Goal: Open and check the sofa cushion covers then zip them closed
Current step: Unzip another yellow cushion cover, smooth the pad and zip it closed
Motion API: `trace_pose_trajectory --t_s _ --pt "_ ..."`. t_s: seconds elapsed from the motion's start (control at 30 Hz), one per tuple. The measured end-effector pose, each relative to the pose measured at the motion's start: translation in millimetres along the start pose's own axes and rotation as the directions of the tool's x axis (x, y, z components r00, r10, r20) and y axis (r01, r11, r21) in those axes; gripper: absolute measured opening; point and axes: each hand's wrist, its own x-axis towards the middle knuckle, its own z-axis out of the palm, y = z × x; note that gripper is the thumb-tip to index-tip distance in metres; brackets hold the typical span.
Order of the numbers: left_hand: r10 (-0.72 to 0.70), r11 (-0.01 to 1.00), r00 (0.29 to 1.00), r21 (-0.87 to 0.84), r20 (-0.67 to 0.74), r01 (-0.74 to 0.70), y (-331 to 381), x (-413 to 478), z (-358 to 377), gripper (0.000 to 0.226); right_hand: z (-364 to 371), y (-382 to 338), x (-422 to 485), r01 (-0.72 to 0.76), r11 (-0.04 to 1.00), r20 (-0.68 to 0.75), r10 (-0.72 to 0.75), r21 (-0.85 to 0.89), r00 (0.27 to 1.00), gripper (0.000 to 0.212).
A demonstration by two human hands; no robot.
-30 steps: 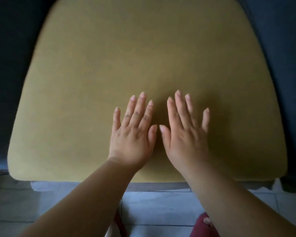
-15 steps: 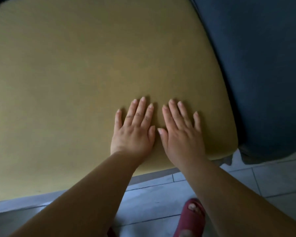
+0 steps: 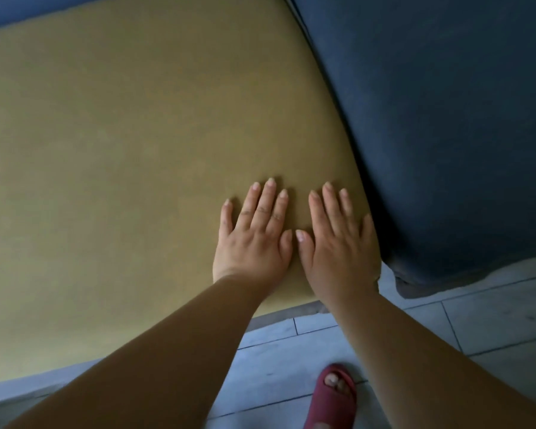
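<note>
Now your two hands lie flat on the yellow cushion (image 3: 136, 150), side by side, with the thumbs almost touching. Your left hand (image 3: 251, 243) and your right hand (image 3: 338, 246) both have straight, spread fingers. They press on the cloth and grip nothing. A second ago they sat near the middle of the cushion's front edge. Now they sit at its front right corner, at about 5 o'clock on it. Your right little finger is just beside the dark blue sofa part (image 3: 446, 119) that fills the picture at 2 o'clock. So your hands have slid to the right along the cushion, and your head has turned that way too. The cushion still lies flat on the sofa and fills the picture from 9 o'clock to the middle. The grey floor (image 3: 291, 351) shows at 6 o'clock, with a red slipper (image 3: 331, 397) on it. No zip shows anywhere yet, and the cover looks smooth. I think you are feeling your way to the corner to find the zip, maybe on a side you cannot see. The opening has not started, so most of the job is still to do.
</note>
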Motion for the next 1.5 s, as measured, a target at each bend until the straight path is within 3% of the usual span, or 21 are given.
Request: trace_pose_trajectory --t_s 0.23,0.5,0.63,0.73,0.83,0.93,1.03,1.17,1.3,1.43,1.5 --pt "0.032 0.999 0.996 0.018 -0.087 -0.030 1 2 14 0.061 9 4 -1 0.019 1.000 -0.023 -0.019 0.008 1.000 0.062" --pt "0.032 0.996 0.999 -0.080 0.042 -0.029 0 0 -9 0.060 3 1 0 0.011 1.000 -0.003 -0.011 0.027 1.000 0.062" --pt "0.050 0.970 0.992 -0.229 -0.112 -0.075 -33 -32 -13 0.052 -9 -20 -6 -0.008 0.995 -0.018 0.010 0.098 1.000 0.060" --pt "-0.142 0.951 0.949 -0.306 -0.283 0.051 -78 -90 -3 0.046 -10 -72 -36 0.165 0.960 -0.096 -0.146 0.228 0.985 0.054" --pt "-0.256 0.936 0.908 -0.319 -0.330 0.148 -132 -146 7 0.031 0 -141 -78 0.364 0.878 -0.156 -0.330 0.312 0.931 0.040" --pt "-0.230 0.954 0.915 -0.264 -0.333 0.144 -174 -178 12 0.020 17 -184 -106 0.427 0.861 -0.126 -0.408 0.276 0.904 0.025" --pt "-0.161 0.974 0.920 -0.208 -0.356 0.090 -191 -194 20 0.013 30 -194 -119 0.430 0.889 -0.066 -0.425 0.158 0.903 0.028" --pt "-0.048 0.995 0.944 -0.103 -0.325 0.015 -199 -220 40 0.025 37 -191 -124 0.466 0.884 0.006 -0.466 -0.026 0.885 0.050" --pt "0.024 1.000 0.980 0.006 -0.195 -0.024 -211 -230 56 0.062 53 -185 -133 0.516 0.839 0.052 -0.515 -0.175 0.855 0.070" --pt "0.041 0.997 0.970 0.067 -0.238 -0.026 -214 -221 73 0.078 82 -180 -136 0.501 0.828 -0.038 -0.526 -0.250 0.850 0.077" --pt "0.051 0.993 0.947 0.115 -0.318 -0.015 -215 -215 86 0.077 98 -179 -132 0.500 0.827 -0.156 -0.546 -0.258 0.823 0.062"
